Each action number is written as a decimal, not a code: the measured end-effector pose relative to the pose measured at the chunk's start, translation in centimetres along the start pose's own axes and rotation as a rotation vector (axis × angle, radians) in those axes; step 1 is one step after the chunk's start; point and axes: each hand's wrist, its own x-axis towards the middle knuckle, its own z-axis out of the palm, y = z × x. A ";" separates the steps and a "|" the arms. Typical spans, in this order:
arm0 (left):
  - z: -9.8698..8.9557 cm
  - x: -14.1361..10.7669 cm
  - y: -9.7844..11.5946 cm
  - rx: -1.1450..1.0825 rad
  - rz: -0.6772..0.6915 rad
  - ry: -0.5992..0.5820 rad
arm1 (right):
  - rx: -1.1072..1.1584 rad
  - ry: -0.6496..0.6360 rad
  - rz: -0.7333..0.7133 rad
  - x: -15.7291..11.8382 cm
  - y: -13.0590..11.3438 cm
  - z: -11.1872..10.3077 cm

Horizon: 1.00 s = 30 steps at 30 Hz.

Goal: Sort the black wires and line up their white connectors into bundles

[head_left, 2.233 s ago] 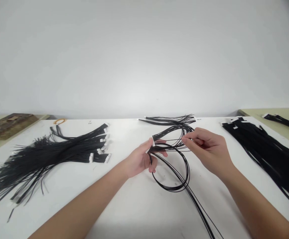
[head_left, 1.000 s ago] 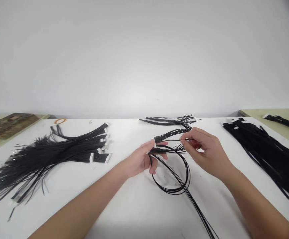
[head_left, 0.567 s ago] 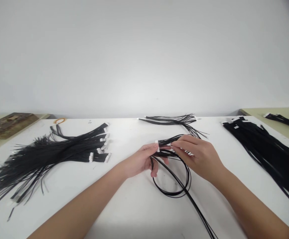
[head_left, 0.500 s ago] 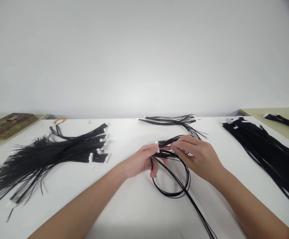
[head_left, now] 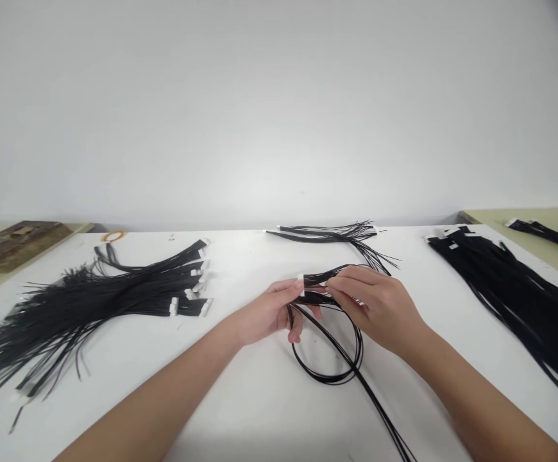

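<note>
My left hand (head_left: 275, 309) pinches a white connector (head_left: 301, 283) between thumb and fingers, and black wires (head_left: 313, 280) run out of it to the right. My right hand (head_left: 372, 307) is closed on thin black wire close to that connector; its fingertips hide the exact spot. Beneath the hands, part of the wire harness hangs in a loop (head_left: 328, 380), and its long tail (head_left: 380, 410) trails toward the lower right over the white table (head_left: 240, 410).
On the left lies a pile of black wire harnesses (head_left: 115, 292) with white connectors. A thicker pile (head_left: 510, 289) is on the right. A small bundle (head_left: 322, 235) lies behind my hands. An orange ring (head_left: 113, 236) and a brown wooden block (head_left: 19, 244) are at the back left.
Both hands keep nearly the same hold on the harness. My right hand has shifted very slightly left and down. The view has moved a little.
</note>
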 end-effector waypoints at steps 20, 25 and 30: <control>-0.3 -0.3 0.6 -0.371 0.079 0.175 | 0.451 -0.187 0.369 -0.2 -0.9 0.9; -0.5 -0.4 0.1 -0.355 0.041 0.120 | 0.388 -0.225 0.316 -0.4 -1.3 1.2; -0.3 -0.5 0.3 -0.343 0.009 0.080 | 0.303 -0.261 0.311 -0.4 -1.5 1.5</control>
